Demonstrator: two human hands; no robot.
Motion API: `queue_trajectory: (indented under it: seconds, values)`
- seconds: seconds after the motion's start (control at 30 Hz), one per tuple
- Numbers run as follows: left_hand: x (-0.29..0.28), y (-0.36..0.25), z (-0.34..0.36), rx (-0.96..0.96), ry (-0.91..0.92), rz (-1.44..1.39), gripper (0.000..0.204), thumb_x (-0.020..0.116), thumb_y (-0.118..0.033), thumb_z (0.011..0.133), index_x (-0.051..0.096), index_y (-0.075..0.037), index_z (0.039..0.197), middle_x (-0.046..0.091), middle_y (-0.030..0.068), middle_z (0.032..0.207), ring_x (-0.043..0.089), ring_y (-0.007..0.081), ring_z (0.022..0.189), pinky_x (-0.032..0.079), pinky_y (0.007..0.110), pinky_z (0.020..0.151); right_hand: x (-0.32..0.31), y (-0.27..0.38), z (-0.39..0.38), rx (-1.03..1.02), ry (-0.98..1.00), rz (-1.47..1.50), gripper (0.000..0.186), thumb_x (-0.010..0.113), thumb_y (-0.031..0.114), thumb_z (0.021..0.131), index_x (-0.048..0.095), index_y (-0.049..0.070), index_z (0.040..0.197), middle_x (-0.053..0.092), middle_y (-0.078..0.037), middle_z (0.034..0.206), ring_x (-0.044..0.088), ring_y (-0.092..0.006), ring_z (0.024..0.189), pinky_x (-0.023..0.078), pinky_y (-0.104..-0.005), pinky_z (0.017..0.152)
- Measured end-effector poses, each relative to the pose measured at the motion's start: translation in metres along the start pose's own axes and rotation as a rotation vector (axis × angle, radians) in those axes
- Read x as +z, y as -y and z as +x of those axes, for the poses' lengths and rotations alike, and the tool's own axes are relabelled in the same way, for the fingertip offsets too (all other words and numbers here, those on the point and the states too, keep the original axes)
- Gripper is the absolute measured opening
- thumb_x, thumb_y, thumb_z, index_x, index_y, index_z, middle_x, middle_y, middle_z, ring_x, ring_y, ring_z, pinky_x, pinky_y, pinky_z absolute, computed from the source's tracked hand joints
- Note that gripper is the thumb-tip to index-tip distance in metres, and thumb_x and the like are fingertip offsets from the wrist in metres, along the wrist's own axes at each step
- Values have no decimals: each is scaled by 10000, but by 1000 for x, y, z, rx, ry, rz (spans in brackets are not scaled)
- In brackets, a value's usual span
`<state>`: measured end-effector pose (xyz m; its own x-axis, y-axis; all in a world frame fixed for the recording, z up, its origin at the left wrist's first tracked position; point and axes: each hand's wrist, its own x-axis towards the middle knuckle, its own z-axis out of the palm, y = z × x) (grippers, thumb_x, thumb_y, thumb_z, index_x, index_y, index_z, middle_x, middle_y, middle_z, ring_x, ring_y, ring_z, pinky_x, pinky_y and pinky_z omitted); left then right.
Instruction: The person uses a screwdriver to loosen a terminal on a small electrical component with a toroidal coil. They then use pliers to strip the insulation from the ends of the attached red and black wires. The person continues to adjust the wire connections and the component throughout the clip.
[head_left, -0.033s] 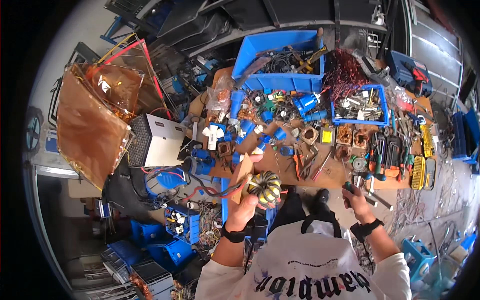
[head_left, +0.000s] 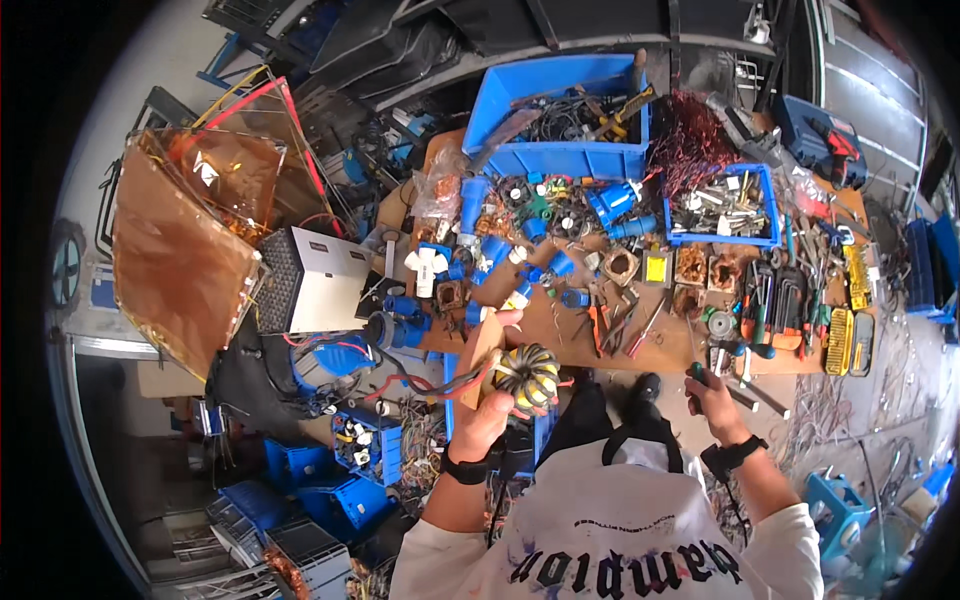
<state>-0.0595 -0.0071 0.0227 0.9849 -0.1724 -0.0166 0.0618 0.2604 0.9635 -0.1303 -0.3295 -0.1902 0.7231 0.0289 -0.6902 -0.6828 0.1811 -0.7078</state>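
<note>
Cables [head_left: 555, 124] lie in a blue bin [head_left: 572, 162], the left hand [head_left: 484, 424] holding a coil [head_left: 530, 378]

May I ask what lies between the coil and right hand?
Between the coil and the right hand, the head view shows dark trouser legs, black shoes and floor, lower down.

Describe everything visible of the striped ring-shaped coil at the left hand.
The striped coil is a chunky ring with bulging black and yellow windings around a dark centre. The covering looks like insulated wire or tape; I can't tell which. The left hand holds it up near the workbench's front edge, fingers showing beneath, beside a flat tan board. Its underside is hidden.
</note>
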Motion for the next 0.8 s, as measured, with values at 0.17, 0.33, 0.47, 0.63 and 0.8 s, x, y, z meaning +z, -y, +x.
queue_trajectory:
  seconds: [0.17,0.33,0.47,0.63,0.8]
  values:
    - [-35,7,6,-131,-24,67,963,761,-534,744,330,28,1396,549,121,1081,675,199,745,535,248,520,11,-41,30,175,-92,12,209,586,184,892,573,80,1073,571,-14,808,528,-104,583,462,-259,543]
    - [-97,37,4,-63,-209,138,877,703,-512,807,347,35,1393,536,189,1258,660,257,961,569,363,751,33,-86,67,186,-153,146,173,586,179,897,546,58,1014,560,-39,775,525,-125,580,450,-269,501]
    - [-129,41,29,-138,-141,109,801,575,-550,895,319,-9,1428,580,127,1106,600,251,985,498,396,885,52,-91,87,190,-305,194,258,602,114,898,526,36,1132,522,-13,702,489,-107,538,401,-263,462]
    - [-162,56,50,-253,-268,-85,702,477,-551,951,352,-35,1411,591,127,1076,597,250,966,505,428,855,62,-116,128,217,-492,192,397,621,133,892,499,29,1255,543,-20,713,516,-116,561,432,-271,483]
    - [-175,62,64,-368,-374,-171,687,446,-546,968,363,-45,1430,595,117,1069,594,252,956,504,430,854,68,-166,169,143,-647,-127,472,645,148,890,467,-11,1297,602,-82,822,594,-166,683,501,-318,588]
